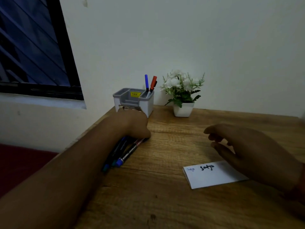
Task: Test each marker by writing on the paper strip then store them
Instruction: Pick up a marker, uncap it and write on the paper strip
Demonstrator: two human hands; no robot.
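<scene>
Markers lie bunched on the table at the left, caps toward the camera, far ends tucked under the left hand. Left hand rests palm down on them, fingers hidden; cannot tell whether its grip is closed on any marker. At least one blue-capped marker with a printed black barrel, a teal-capped one beside it, others dark and hard to separate under the forearm.

Right hand hovers over the right side of the table, fingers loosely spread, thumb apart from them, holding nothing. Paper strip lies flat just below and left of that hand, its right end hidden under the wrist. Two scribbles on it: a faint one at the left edge, a bold black one next to it.

Grey organiser stands at the back edge, just beyond the left hand. Blue pen and red marker stand upright in its right compartment; other compartments look unfilled. Small potted plant sits right of the organiser, near the wall. Window at upper left.
</scene>
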